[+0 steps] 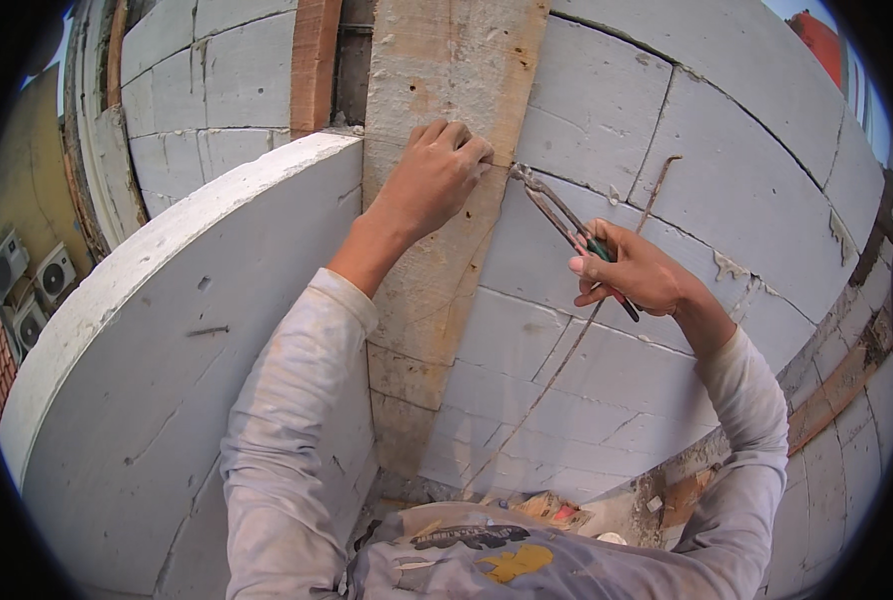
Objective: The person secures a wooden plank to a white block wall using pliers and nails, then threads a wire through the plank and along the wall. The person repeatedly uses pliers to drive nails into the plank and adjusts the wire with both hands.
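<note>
At the upper middle, my left hand (pixel 432 175) has its fingers curled against a stained, pale vertical board (pixel 412 320); whatever they pinch is too small or hidden to make out. My right hand (pixel 622 270) grips pliers (pixel 557 205) with red and green handles, their jaws at the board's right edge, close to my left fingertips. Behind the pliers a long, thin rusty rod (pixel 662 185) with a bent top runs diagonally down across the white block wall (pixel 597 110).
A white block wall (pixel 137 350) juts toward me on the left, with a nail (pixel 209 330) in its face. Beyond it are outdoor air-conditioning units (pixel 55 270) and a yellow wall (pixel 37 170). Rubble (pixel 547 505) lies below, behind my torso. A reddish timber (pixel 315 65) stands at the top.
</note>
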The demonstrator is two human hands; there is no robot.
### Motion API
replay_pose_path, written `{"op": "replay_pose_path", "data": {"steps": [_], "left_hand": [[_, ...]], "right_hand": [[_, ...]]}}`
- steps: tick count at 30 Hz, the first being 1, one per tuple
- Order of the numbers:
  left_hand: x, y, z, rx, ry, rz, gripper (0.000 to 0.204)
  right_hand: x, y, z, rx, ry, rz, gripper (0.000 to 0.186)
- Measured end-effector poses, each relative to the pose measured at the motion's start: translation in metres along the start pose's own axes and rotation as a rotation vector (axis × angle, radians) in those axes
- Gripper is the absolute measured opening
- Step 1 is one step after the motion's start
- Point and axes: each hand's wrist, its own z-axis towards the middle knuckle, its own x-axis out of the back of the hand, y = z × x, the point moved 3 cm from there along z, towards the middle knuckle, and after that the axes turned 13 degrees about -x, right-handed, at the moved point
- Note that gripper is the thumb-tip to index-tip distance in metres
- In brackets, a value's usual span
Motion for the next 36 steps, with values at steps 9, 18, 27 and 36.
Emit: {"op": "replay_pose_path", "data": {"steps": [9,18,27,36], "left_hand": [[0.003,-0.002,0.002,0.019,-0.055,-0.038,0.015],[0.001,0.002,-0.003,0.031,-0.010,-0.042,0.013],[0.003,0.005,0.004,0.146,-0.109,-0.128,0.017],[0.005,0.005,0.003,0.218,-0.042,-0.235,0.019]], "right_hand": [[0.010,-0.008,-0.003,0.326,0.680,-1.041,0.025],[0.021,-0.004,-0.009,-0.036,0.076,-0.148,0.033],[0.007,0.002,-0.008,0.271,0.531,-0.560,0.031],[-0.003,0.014,-0.003,0.313,0.787,-0.704,0.026]]}}
